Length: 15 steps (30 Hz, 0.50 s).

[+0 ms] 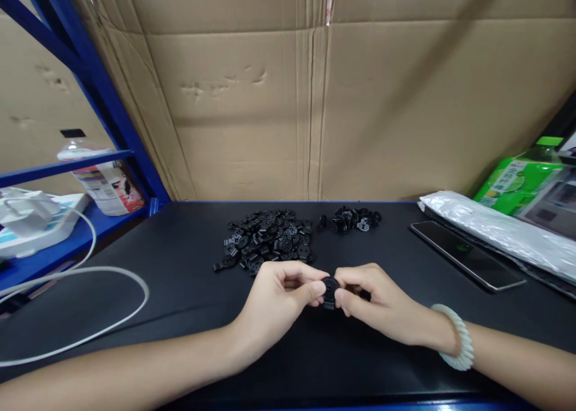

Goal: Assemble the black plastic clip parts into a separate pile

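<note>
My left hand [281,297] and my right hand [373,303] meet over the black table [180,291], both pinching one small black round plastic part [330,290] between thumb and fingers. Just beyond the hands lies a large pile of the same black parts [265,240]. A smaller pile of black parts [353,219] sits to its right, further back. My right wrist wears a pale beaded bracelet [456,336].
A phone [465,254] lies flat at the right, beside a clear plastic bag [495,228] and a green package [517,180]. A white cable [90,303] loops at the left. Blue shelving [90,69] holds a bottle [105,180]. Cardboard [315,99] walls the back.
</note>
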Available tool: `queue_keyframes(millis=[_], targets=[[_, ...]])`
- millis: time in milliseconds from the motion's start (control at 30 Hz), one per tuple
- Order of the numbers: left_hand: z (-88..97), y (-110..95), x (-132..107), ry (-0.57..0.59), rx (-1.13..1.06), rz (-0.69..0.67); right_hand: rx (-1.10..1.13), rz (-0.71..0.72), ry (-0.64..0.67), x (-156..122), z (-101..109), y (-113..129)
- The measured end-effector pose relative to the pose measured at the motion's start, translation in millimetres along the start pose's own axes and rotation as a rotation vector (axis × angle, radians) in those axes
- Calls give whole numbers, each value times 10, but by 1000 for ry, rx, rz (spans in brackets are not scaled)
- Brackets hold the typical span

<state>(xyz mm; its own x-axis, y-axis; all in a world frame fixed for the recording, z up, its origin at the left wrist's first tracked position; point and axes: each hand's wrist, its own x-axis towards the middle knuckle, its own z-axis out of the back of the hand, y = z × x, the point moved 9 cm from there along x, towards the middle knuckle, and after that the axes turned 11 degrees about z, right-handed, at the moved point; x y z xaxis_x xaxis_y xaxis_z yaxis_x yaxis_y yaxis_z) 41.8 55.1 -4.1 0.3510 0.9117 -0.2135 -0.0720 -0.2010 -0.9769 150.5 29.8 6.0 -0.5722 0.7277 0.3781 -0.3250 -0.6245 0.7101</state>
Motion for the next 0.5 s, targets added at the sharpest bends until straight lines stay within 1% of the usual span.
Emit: queue_keyframes(millis=[200, 367, 500], targets=[[-49, -39, -53, 27, 50, -78, -87, 74, -38, -17, 35, 54], [-87, -36, -75, 67, 76, -108, -138, 136, -65, -21, 65, 97], [-110, -23, -75, 83, 100, -122, -152, 141, -88, -17, 93, 104]])
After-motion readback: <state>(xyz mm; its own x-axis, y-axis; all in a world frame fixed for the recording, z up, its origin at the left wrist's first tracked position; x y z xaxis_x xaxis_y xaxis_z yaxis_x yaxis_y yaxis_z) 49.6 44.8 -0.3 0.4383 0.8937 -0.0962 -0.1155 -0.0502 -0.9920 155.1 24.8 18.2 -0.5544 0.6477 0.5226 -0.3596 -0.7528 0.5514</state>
